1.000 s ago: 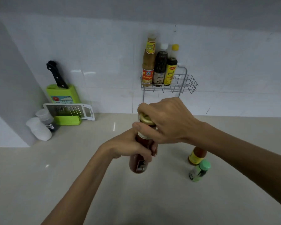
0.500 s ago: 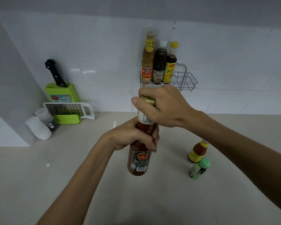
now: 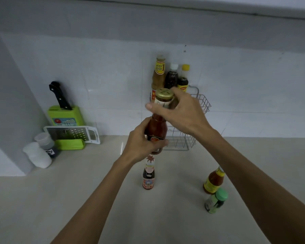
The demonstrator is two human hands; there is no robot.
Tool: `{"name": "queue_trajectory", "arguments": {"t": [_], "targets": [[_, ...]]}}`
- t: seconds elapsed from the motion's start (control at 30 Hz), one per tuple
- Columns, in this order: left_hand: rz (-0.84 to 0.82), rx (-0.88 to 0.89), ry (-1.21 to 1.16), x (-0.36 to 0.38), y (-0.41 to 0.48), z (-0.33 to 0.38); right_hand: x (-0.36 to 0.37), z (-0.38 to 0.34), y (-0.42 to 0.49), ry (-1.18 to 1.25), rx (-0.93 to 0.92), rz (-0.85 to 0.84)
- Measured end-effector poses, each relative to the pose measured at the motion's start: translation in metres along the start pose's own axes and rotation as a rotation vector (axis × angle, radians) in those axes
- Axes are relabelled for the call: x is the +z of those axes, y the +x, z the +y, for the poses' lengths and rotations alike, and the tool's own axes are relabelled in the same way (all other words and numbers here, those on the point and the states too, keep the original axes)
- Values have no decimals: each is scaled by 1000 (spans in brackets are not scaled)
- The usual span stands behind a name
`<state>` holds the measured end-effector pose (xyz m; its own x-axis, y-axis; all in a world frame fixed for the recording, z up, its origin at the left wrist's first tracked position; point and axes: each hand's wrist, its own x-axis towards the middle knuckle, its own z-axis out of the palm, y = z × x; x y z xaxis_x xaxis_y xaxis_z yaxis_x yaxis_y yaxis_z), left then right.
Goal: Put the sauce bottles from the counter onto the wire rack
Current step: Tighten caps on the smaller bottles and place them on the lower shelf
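Observation:
I hold a red sauce bottle [image 3: 157, 127] with a gold cap in the air, in front of the wire rack [image 3: 203, 104] on the tiled wall. My left hand [image 3: 141, 143] grips its lower body and my right hand [image 3: 181, 111] holds its neck just under the cap. Three bottles stand in the rack's left part: a tall tan one [image 3: 159, 73], a dark one with a white cap [image 3: 171, 76] and a yellow-capped one [image 3: 183, 80]. On the counter stand a small dark bottle [image 3: 148, 176], an orange sauce bottle [image 3: 213, 180] and a green-capped bottle [image 3: 216, 200].
A green knife block with a black-handled knife [image 3: 64, 111] stands at the back left, a white grater [image 3: 72, 133] leaning on it. Two white-lidded containers [image 3: 40, 152] sit beside a grey wall corner on the left. The beige counter [image 3: 60, 199] spreads below.
Both hands have lifted the red bottle from near the counter up to rack height. A small dark bottle that was hidden behind it now shows on the counter.

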<state>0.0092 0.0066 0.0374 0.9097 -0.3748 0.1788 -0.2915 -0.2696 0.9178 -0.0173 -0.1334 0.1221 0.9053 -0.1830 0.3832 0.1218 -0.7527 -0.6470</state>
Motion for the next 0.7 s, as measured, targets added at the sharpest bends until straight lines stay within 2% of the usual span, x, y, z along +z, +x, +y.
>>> {"name": "queue_trajectory", "arguments": {"t": [0.1, 0.27, 0.5, 0.7], "targets": [[51, 29, 20, 1, 18, -10, 14, 15, 3, -79, 41, -135], [-51, -75, 85, 1, 43, -44, 42, 48, 15, -63, 110, -171], [-197, -259, 147, -4, 48, -98, 101, 112, 26, -22, 205, -84], [-173, -349, 120, 3, 64, -121, 145, 144, 42, 2, 182, -71]]}}
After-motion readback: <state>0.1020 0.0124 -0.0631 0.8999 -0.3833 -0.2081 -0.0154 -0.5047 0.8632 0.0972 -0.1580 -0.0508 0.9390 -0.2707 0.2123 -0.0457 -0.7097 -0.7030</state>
